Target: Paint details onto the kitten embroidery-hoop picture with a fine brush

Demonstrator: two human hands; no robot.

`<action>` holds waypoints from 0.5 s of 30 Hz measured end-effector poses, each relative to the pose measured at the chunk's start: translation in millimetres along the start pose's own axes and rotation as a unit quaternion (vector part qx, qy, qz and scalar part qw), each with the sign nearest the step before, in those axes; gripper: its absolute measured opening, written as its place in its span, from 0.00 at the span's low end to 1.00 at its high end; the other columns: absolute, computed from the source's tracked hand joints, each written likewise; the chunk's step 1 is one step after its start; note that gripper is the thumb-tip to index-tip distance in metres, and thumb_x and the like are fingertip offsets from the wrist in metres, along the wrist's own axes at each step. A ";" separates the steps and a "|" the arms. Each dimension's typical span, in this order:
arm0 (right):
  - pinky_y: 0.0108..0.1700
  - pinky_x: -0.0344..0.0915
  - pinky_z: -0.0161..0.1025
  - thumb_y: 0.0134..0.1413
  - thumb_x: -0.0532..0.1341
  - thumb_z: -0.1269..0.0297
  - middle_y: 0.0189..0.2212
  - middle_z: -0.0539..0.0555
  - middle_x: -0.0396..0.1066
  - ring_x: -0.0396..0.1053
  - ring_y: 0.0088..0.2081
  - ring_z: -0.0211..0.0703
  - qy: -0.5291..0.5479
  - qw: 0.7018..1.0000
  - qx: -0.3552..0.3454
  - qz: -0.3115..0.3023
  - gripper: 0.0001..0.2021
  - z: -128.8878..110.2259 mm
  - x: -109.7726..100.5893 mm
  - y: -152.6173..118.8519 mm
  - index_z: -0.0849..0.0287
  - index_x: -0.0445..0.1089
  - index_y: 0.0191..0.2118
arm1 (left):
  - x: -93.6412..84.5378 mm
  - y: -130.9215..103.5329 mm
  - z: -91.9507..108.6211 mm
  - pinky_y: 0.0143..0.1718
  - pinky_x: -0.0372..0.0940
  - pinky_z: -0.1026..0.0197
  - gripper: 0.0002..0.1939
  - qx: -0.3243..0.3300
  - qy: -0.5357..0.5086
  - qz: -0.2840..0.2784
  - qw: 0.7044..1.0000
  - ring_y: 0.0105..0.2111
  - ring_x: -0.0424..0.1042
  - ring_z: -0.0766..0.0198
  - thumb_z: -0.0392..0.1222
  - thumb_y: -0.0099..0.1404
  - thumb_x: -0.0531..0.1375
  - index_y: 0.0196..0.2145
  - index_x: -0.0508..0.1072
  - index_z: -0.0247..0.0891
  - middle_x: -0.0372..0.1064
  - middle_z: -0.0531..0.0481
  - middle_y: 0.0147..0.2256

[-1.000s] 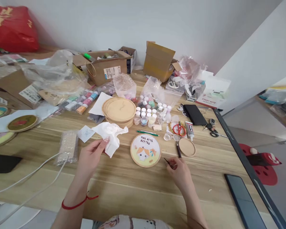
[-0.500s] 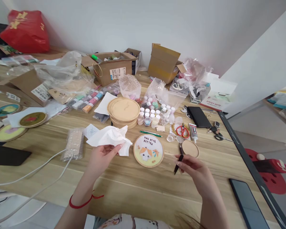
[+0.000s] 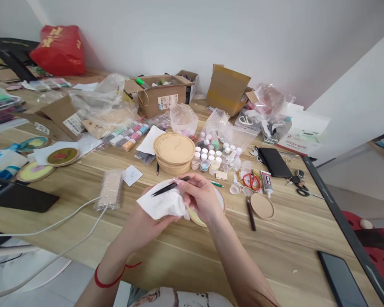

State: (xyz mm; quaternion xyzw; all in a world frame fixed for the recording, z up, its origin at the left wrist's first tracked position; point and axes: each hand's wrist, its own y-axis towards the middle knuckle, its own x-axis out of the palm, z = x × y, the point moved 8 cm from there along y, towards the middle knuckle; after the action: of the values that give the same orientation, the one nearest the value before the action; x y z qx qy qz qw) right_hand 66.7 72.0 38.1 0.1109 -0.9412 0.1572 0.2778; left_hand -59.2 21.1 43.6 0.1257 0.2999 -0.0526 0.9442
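Holds slim black tweezers [image 3: 169, 187] in the right hand [image 3: 203, 196], with the grip closed between thumb and fingers on the rear part and with the points aimed left across a white tissue [image 3: 163, 207]. Supports that tissue on the left hand [image 3: 147, 226], above the table [image 3: 275, 260] and near a round framed picture [image 3: 197, 218] partly hidden by the right hand. Cannot tell how tightly closed the left grip is, with most of its fingers under the tissue. Cannot tell contact from a small gap at the tweezer points.

Should handle as light, stiff and perhaps a little slippery: best to pinch the tweezers along the broad arms, well back from the fine tips, likely the most delicate part. Expect softness and easy tearing from the tissue; better to bear it on the palm or gather it loosely than to tug at one edge.

In the tissue, thin matt folds; in the tweezers, a narrow, dark taper. Toward the back, a stack of pale, smooth wooden rounds [image 3: 176, 147] beside small white-capped jars [image 3: 211, 153]. To the right, a wooden hoop [image 3: 264, 218] just beside a dark-handled tool [image 3: 251, 214]. To the left, a glossy, dimpled bubble-wrapped packet [image 3: 112, 187].
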 end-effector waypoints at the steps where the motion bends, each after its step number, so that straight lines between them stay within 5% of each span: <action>1: 0.10 0.47 0.23 0.37 0.75 0.62 0.17 0.44 0.71 0.56 0.10 0.24 0.005 1.000 0.002 0.007 0.14 3.2 -3.5 0.3 0.60 0.73 0.29 | -2.4 -3.0 -0.2 0.61 0.60 0.42 0.31 -0.001 -0.003 -0.012 1.000 0.56 0.67 0.46 0.46 0.58 0.67 0.59 0.67 0.43 0.69 0.41 0.55; 5: 0.09 0.43 0.24 0.34 0.76 0.63 0.15 0.45 0.72 0.52 0.09 0.24 0.015 1.000 0.000 0.017 0.14 7.6 -13.1 -4.9 0.61 0.72 0.26 | -11.1 -12.0 -1.6 0.59 0.63 0.44 0.29 0.023 -0.097 -0.053 0.994 0.55 0.69 0.46 0.47 0.62 0.63 0.60 0.66 0.44 0.70 0.41 0.55; 10: 0.10 0.49 0.26 0.35 0.75 0.65 0.30 0.54 0.81 0.58 0.10 0.25 0.018 1.000 -0.012 0.009 0.12 12.3 -15.0 -10.2 0.60 0.72 0.23 | -14.4 -2.9 -13.6 0.56 0.66 0.48 0.22 -0.004 -0.139 -0.032 0.990 0.53 0.71 0.47 0.46 0.63 0.61 0.54 0.73 0.42 0.72 0.43 0.53; 15: 0.13 0.53 0.27 0.34 0.75 0.65 0.32 0.54 0.81 0.60 0.12 0.27 0.013 1.000 -0.004 0.001 0.11 23.6 -11.9 -15.6 0.59 0.73 0.23 | -14.6 9.2 -23.2 0.44 0.73 0.52 0.18 -0.056 -0.124 0.020 0.990 0.41 0.77 0.51 0.46 0.60 0.62 0.46 0.77 0.38 0.78 0.43 0.43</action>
State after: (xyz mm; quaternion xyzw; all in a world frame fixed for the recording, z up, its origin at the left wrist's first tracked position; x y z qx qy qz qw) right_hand 69.6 50.6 16.3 0.1065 -0.9382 0.1551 0.2904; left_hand -82.4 36.6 35.6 0.0708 0.1802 -0.0319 0.9806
